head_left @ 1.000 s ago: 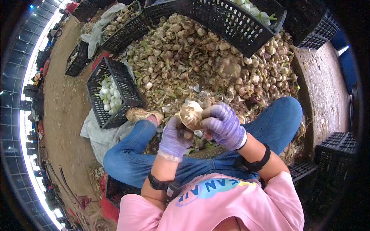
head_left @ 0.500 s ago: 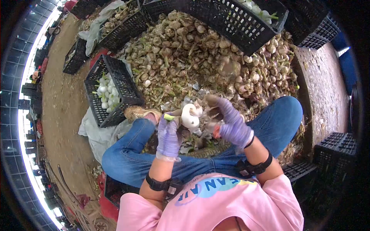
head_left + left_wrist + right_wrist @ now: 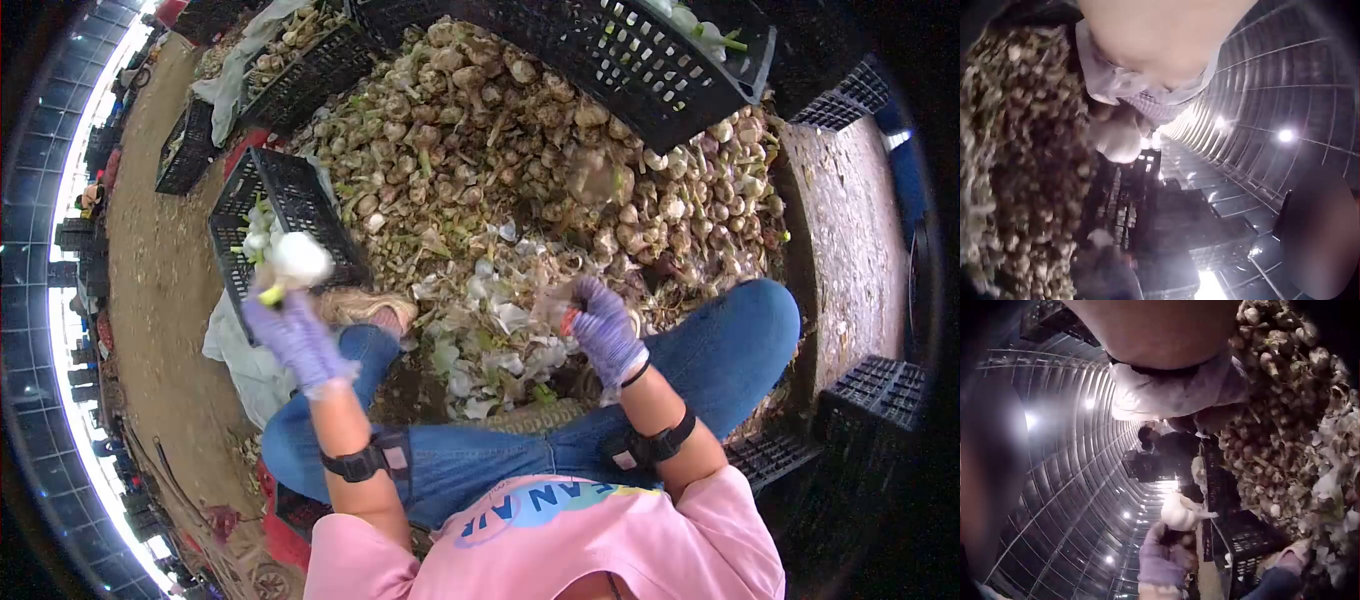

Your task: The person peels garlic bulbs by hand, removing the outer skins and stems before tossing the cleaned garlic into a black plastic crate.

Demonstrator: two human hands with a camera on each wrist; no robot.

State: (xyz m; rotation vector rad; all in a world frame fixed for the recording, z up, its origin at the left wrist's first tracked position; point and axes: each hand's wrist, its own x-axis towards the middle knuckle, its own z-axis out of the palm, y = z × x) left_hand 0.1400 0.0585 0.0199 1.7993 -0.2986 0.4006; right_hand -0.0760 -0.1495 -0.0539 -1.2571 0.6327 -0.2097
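- A peeled white garlic bulb [image 3: 302, 259] is held at the fingertips of the gloved left hand [image 3: 300, 340]; it lies just beyond the fingers, on the side away from the body.
- The left hand's fingers are bent in against the underside of the bulb; the exact contact is blurred. In the right wrist view, the bulb is seen above the purple glove, its stem pointing sideways.
- A small yellow-green piece [image 3: 272, 294] is seen at the left fingers; what it is cannot be told.
- The bulb is seen in front of the slatted black crate [image 3: 315, 220] in which peeled garlic [image 3: 260, 232] is held; whether it is above the crate or short of it cannot be told.
- The gloved right hand [image 3: 608, 335] is placed well apart from the bulb, near the loose garlic skins [image 3: 510, 318]. Its fingers look bent, and something orange-red [image 3: 570, 320] is seen beside them; whether anything is gripped cannot be told.
- Unpeeled garlic [image 3: 480, 130] is heaped beyond both hands, and a larger black crate [image 3: 640, 75] is set at its far edge.
- A beige shoe [image 3: 355, 304] is seen between the left hand and the skins.
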